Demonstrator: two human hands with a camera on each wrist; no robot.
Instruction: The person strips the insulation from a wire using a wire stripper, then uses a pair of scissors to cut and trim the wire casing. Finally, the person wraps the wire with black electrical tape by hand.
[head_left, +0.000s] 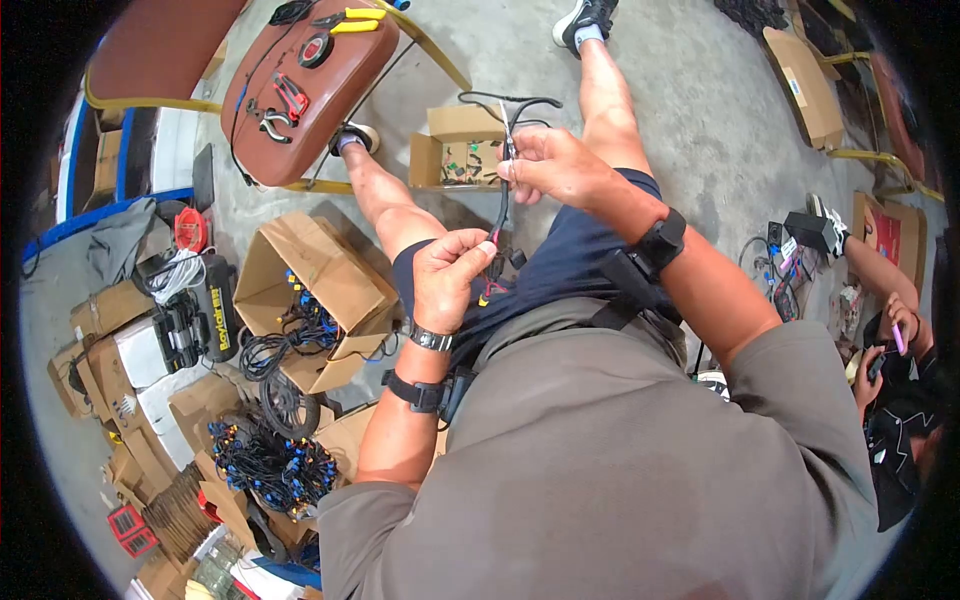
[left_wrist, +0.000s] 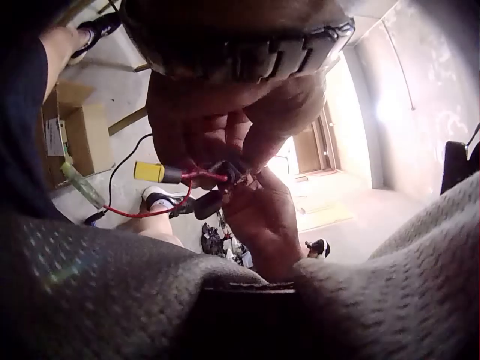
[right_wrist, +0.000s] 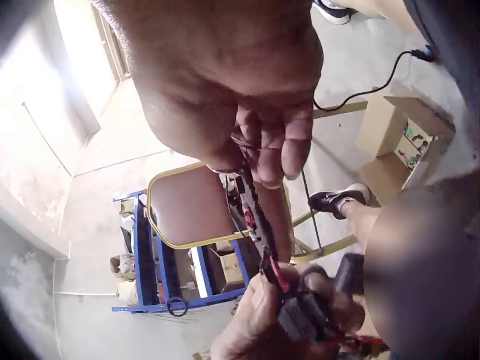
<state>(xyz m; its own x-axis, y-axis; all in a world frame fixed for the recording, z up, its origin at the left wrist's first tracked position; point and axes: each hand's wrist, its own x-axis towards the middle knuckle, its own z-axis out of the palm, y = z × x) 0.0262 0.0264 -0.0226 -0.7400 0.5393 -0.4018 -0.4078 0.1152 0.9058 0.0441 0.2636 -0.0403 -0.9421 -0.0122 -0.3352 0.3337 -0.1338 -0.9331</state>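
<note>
A black cable harness (head_left: 502, 205) is stretched between both hands above the lap. The left hand (head_left: 450, 277) pinches its lower end, where red wires and black connectors come out. The right hand (head_left: 562, 172) pinches the upper part between thumb and fingers. In the left wrist view a yellow connector (left_wrist: 149, 172) and red wires hang beside the left hand (left_wrist: 217, 124). Seen from the right wrist, the cable's sheath (right_wrist: 259, 221) is split open with red inside, running from the right hand (right_wrist: 225, 97) down to the left hand's thumb and fingers (right_wrist: 259, 319).
A brown chair (head_left: 310, 75) holds pliers and tape. A small open box (head_left: 425, 160) with small parts stands on the floor ahead. At left are a carton (head_left: 275, 255) of cables and a pile of connectors (head_left: 270, 465). Another person's hand (head_left: 903, 318) shows at right.
</note>
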